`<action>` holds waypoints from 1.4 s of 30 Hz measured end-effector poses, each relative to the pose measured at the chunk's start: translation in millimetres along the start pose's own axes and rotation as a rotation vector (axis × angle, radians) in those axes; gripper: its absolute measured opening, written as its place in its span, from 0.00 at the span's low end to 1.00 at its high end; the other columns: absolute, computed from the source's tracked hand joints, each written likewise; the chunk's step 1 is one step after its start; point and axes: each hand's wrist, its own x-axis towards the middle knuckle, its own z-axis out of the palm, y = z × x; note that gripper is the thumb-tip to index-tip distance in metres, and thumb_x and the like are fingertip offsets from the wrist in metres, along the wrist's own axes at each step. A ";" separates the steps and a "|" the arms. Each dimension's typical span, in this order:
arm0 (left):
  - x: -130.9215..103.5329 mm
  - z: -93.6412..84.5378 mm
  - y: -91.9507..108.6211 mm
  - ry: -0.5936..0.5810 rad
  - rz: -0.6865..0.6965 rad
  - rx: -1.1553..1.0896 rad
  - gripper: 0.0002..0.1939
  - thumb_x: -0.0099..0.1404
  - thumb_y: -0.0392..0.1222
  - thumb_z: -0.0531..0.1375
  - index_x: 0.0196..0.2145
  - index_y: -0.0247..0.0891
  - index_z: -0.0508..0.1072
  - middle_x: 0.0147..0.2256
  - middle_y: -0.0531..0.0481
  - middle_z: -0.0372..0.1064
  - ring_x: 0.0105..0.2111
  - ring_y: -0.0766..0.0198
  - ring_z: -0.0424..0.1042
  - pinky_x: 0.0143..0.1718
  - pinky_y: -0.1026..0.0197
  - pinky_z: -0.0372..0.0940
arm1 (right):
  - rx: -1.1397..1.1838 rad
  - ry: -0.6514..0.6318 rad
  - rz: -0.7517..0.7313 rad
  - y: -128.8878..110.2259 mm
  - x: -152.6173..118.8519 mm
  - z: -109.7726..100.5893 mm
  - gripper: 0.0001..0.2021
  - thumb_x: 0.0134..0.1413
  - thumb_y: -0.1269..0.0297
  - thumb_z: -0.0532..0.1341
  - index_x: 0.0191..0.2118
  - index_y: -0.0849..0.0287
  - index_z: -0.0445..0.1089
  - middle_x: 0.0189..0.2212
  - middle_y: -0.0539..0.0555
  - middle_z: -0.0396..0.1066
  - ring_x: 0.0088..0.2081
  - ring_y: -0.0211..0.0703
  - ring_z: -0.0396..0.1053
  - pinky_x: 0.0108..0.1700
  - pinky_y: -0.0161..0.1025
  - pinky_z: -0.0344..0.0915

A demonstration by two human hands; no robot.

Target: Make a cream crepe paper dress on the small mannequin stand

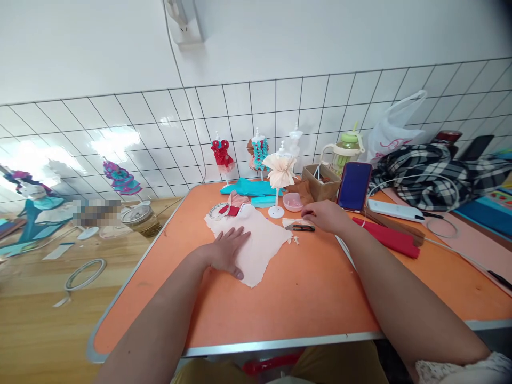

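Observation:
My left hand (230, 252) lies flat with spread fingers on a pale pink crepe-like sheet (260, 245) with uneven edges. To the right of the sheet, my right hand (323, 215) has its fingers drawn together; what is between them, if anything, is hidden. Just beside those fingertips are a small pale strip (291, 222) and thread snips (303, 228) with dark handles. Small pale scraps (295, 240) lie below the snips. Behind the sheet stands a little white dress form (277, 200) wearing a cream ruffled piece (280, 169).
A pink bowl (293, 201), a cardboard box (321, 184) and an upright phone (354, 185) stand behind my right hand. A roll of tape (218, 210) touches the sheet's far edge. Red folded material (386, 238) lies right. More dressed forms (222, 154) line the wall.

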 end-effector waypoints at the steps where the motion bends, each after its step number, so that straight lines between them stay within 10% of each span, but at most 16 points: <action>1: 0.3 -0.5 3.3 0.071 -0.010 -0.038 0.57 0.43 0.62 0.65 0.65 0.44 0.43 0.67 0.41 0.30 0.65 0.40 0.30 0.60 0.34 0.34 | -0.022 -0.005 0.028 7.9 1.6 0.7 0.12 0.56 0.63 0.55 0.41 0.52 0.75 0.40 0.53 0.75 0.41 0.46 0.70 0.37 0.36 0.59; 5: 7.1 7.7 23.5 0.410 0.073 -0.259 0.28 0.62 0.59 0.51 0.57 0.45 0.60 0.59 0.46 0.56 0.59 0.53 0.55 0.58 0.50 0.54 | -0.045 0.003 0.068 18.8 3.8 0.9 0.15 0.57 0.66 0.53 0.45 0.56 0.74 0.43 0.59 0.74 0.44 0.50 0.69 0.40 0.40 0.60; 17: 18.2 24.0 25.5 0.125 0.103 -0.009 0.51 0.49 0.70 0.57 0.64 0.51 0.42 0.67 0.47 0.30 0.65 0.45 0.30 0.61 0.36 0.30 | 0.052 -0.118 -0.063 -5.6 10.1 38.9 0.10 0.48 0.67 0.62 0.38 0.58 0.74 0.38 0.58 0.73 0.40 0.47 0.69 0.35 0.35 0.59; 26: 23.0 25.3 32.2 0.402 0.142 -0.117 0.28 0.47 0.62 0.64 0.40 0.44 0.68 0.56 0.45 0.58 0.58 0.49 0.53 0.57 0.49 0.51 | 0.136 0.036 -0.020 -24.6 7.3 20.0 0.18 0.63 0.65 0.44 0.49 0.60 0.67 0.44 0.59 0.70 0.44 0.46 0.67 0.39 0.36 0.58; 35: 3.7 3.1 52.9 0.558 0.111 -0.187 0.20 0.54 0.60 0.60 0.25 0.39 0.70 0.31 0.50 0.67 0.35 0.58 0.66 0.49 0.48 0.56 | 0.136 -0.067 -0.213 -67.0 -3.5 40.7 0.08 0.53 0.60 0.58 0.37 0.53 0.73 0.33 0.52 0.75 0.37 0.46 0.70 0.34 0.35 0.56; 37: -5.9 -1.2 57.4 0.364 0.113 -0.484 0.26 0.59 0.64 0.51 0.22 0.37 0.68 0.24 0.50 0.65 0.25 0.63 0.64 0.33 0.57 0.63 | 0.149 -0.007 -0.174 -69.1 -2.5 38.1 0.11 0.58 0.61 0.53 0.40 0.53 0.71 0.35 0.53 0.75 0.38 0.45 0.70 0.34 0.35 0.56; 40: -10.0 10.2 70.0 -0.632 0.391 -0.853 0.35 0.55 0.71 0.49 0.28 0.33 0.74 0.25 0.45 0.69 0.20 0.63 0.66 0.18 0.62 0.59 | 0.219 0.061 -0.148 -71.1 -2.6 32.4 0.11 0.60 0.61 0.52 0.44 0.52 0.69 0.37 0.51 0.75 0.38 0.42 0.71 0.33 0.34 0.56; 42: -2.5 28.4 83.2 -0.843 0.419 -1.104 0.37 0.49 0.71 0.56 0.42 0.35 0.73 0.38 0.42 0.71 0.27 0.59 0.72 0.21 0.61 0.64 | 0.293 0.111 -0.152 -72.0 -3.6 30.2 0.10 0.58 0.61 0.53 0.42 0.52 0.69 0.35 0.49 0.76 0.36 0.41 0.71 0.32 0.33 0.56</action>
